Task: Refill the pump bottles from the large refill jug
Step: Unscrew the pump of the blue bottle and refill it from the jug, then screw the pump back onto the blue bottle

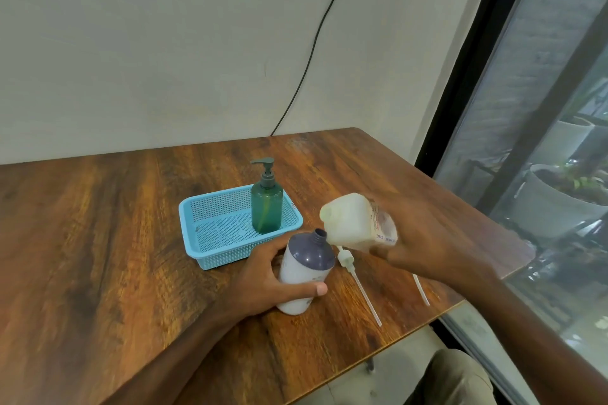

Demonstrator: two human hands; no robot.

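Note:
My left hand (263, 276) grips a white bottle with a dark grey shoulder (306, 270) that stands on the wooden table (98, 240), its neck open and its pump off. My right hand (424, 240) holds the pale translucent refill jug (353, 220), tipped over leftward with its mouth just above and to the right of the open neck. A white pump head with its long tube (357, 279) lies on the table beside the bottle. A green pump bottle (267, 207) stands upright in a light blue basket (210, 253).
A second clear tube (421, 289) lies near the table's right edge. Behind the table is a wall with a black cable (316, 39). A window (543, 141) with potted plants outside runs along the right side. My knee (457, 378) shows below the table edge.

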